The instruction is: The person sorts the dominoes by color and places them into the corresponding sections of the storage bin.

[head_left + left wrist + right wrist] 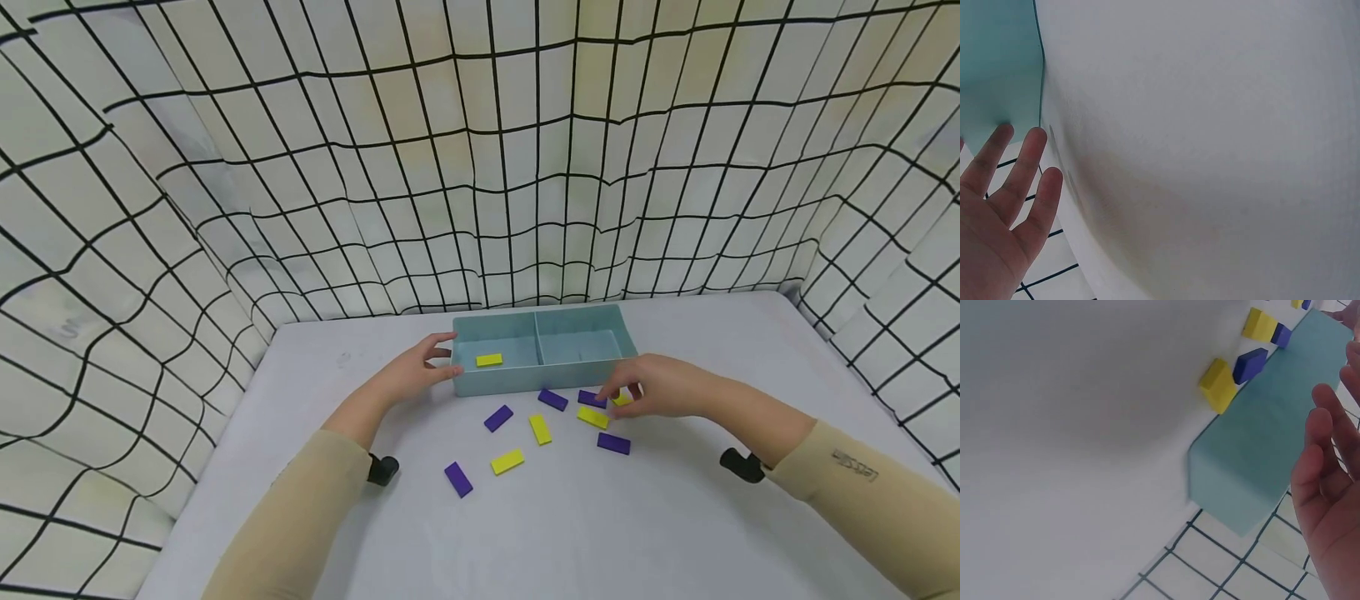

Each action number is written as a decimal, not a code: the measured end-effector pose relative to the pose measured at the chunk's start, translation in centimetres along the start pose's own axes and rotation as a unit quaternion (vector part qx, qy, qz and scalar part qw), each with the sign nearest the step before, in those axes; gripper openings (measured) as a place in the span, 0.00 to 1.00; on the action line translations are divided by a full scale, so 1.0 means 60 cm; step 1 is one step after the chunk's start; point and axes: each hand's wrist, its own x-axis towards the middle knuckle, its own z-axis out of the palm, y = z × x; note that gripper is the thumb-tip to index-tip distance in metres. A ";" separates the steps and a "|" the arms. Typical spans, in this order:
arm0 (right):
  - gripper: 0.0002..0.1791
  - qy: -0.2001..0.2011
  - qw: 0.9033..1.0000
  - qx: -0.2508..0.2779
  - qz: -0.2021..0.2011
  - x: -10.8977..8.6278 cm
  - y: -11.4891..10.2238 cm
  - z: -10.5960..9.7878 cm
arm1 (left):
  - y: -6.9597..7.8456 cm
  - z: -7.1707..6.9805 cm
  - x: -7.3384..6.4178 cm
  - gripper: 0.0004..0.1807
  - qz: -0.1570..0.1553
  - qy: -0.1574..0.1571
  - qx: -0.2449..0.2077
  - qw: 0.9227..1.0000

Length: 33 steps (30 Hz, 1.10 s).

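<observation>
A pale blue two-compartment box (495, 383) stands on the table, with one yellow block (489, 360) in its left compartment. My left hand (422, 367) touches the box's left end, its fingers extended in the left wrist view. Over the blocks at the box's front right corner hovers my right hand (660, 385), fingers loosely bent. A yellow block (622, 399) is partly hidden by that hand, and a purple block (592, 399) lies beside its fingertips. In the right wrist view, the fingers (1319, 428) appear apart from the nearest yellow block (1217, 384); the thumb is hard to see.
More purple and yellow blocks lie scattered in front of the box, including a purple one (458, 480) and a yellow one (507, 462) nearer me. Black netting (480, 179) over white walls encloses the white table (570, 533) at the back and sides.
</observation>
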 end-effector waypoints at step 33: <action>0.22 0.006 0.988 -0.083 0.128 0.021 0.051 0.056 | -0.005 -0.001 0.002 0.42 0.000 0.001 0.000 1.000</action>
